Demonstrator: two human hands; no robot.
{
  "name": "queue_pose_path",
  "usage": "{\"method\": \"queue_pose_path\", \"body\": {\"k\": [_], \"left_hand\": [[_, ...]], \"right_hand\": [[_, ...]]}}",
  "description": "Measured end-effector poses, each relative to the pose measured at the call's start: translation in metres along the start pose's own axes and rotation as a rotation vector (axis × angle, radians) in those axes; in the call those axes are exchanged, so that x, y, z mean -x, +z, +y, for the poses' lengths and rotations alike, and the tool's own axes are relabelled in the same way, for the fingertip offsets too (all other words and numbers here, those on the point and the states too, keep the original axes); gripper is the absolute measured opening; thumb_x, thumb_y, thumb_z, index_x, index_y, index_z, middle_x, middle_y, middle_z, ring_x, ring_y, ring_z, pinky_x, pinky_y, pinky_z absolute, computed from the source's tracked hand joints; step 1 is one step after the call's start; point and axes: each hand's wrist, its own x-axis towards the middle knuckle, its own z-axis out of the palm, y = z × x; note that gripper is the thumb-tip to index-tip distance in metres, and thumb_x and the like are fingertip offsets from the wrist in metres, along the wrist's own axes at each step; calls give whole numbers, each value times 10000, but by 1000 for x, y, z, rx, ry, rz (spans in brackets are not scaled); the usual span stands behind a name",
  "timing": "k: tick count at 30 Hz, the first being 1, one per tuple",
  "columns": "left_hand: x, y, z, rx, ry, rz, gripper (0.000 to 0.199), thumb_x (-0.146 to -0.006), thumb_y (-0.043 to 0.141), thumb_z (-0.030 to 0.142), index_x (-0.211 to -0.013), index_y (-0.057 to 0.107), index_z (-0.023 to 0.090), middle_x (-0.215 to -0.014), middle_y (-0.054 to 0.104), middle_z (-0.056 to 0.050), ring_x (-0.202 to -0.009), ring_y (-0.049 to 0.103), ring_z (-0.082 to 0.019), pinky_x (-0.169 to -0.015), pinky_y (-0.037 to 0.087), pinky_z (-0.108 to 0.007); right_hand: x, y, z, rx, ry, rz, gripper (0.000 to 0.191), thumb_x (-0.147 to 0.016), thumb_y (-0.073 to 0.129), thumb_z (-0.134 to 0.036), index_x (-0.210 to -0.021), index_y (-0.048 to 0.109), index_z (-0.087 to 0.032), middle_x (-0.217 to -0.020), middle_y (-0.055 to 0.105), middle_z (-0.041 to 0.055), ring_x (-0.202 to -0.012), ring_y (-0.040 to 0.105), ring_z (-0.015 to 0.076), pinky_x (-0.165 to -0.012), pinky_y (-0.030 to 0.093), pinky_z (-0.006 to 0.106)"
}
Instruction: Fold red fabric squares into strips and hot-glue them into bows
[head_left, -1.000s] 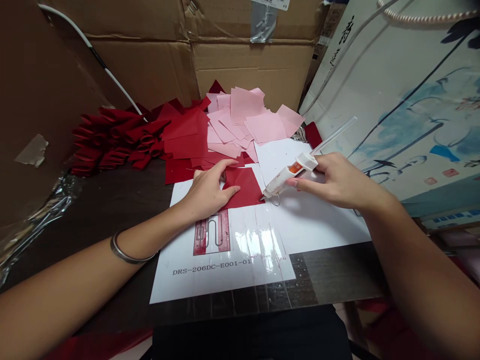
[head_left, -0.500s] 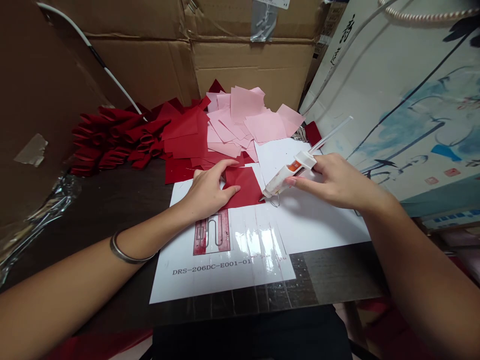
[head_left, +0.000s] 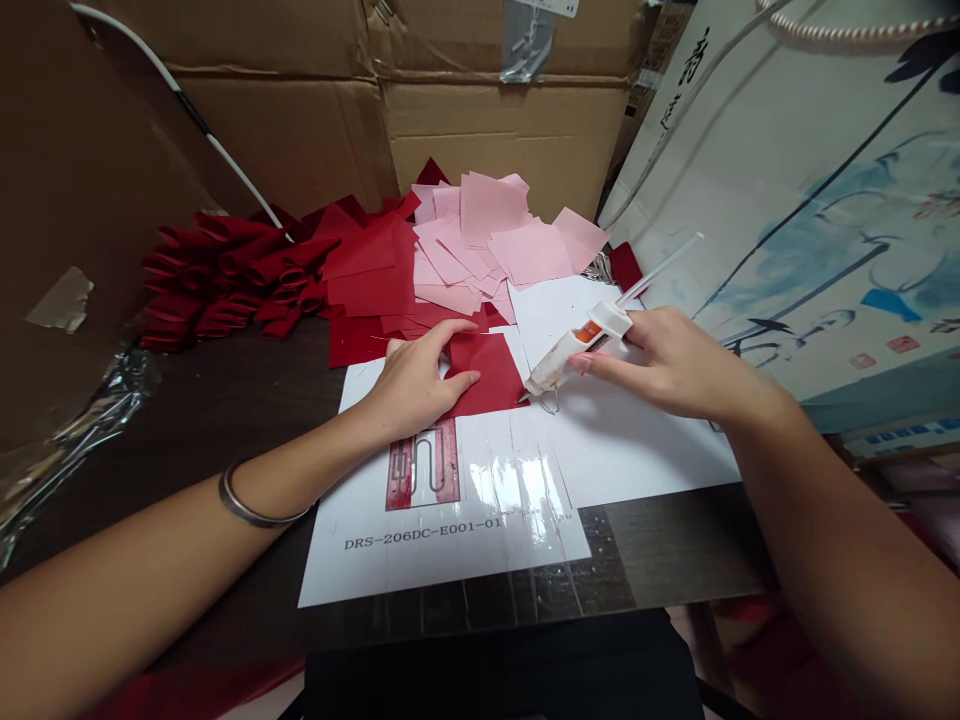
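The red square (head_left: 491, 375) lies on a printed white sheet (head_left: 480, 500); the left hand (head_left: 416, 385) rests on it, thumb and forefinger parted. The right hand's (head_left: 664, 360) grip holds a glue gun (head_left: 562, 360), nozzle by the square's near-right corner. Pink pieces (head_left: 517, 235) heap behind on the counter (head_left: 675, 545).

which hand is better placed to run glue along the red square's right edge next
Probably the right hand: it holds the white glue gun, with its tip at the lower right corner of the red square. The left hand has its thumb on the square.
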Motion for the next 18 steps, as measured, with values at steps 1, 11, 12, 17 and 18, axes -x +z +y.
{"method": "queue_pose_path", "body": {"k": [1, 11, 12, 17, 18], "left_hand": [[0, 0, 0, 0, 2, 1, 480, -824, 668, 314, -1282, 543, 246, -851, 650, -15, -818, 555, -224, -905, 376, -417], [0, -1, 0, -9, 9, 10, 520, -821, 658, 339, -1309, 510, 240, -725, 595, -3, -777, 557, -233, -894, 401, -436], [1, -1, 0, -9, 8, 8, 517, -822, 657, 338, -1309, 510, 241, -724, 595, -2, -775, 557, -233, -892, 399, -435], [2, -1, 0, -8, -3, 3, 513, -823, 658, 346, -1306, 516, 250, -737, 603, -7, -790, 557, -240, -875, 395, -420], [2, -1, 0, -7, -3, 3, 509, -825, 657, 345, -1305, 518, 250, -728, 599, -5, -789, 558, -240, -874, 394, -418]], "right_hand": [[0, 0, 0, -2, 2, -1, 343, -872, 558, -545, -791, 615, -217, -588, 508, -11, -544, 445, 146, -531, 267, 305], [2, -3, -2, -26, 20, -59, 334, -896, 532, -520, -761, 590, -220, -666, 567, 11, -589, 484, 163, -552, 317, 316], [2, -4, -2, -31, 20, -69, 329, -899, 527, -519, -784, 601, -219, -679, 574, 13, -596, 484, 162, -555, 324, 315], [3, -6, 0, -58, 22, -113, 331, -915, 499, -515, -913, 654, -222, -712, 583, 10, -608, 477, 156, -568, 331, 306], [3, -6, 0, -66, 11, -116, 331, -916, 499, -512, -946, 665, -227, -724, 591, 10, -615, 483, 157, -573, 333, 304]]}}
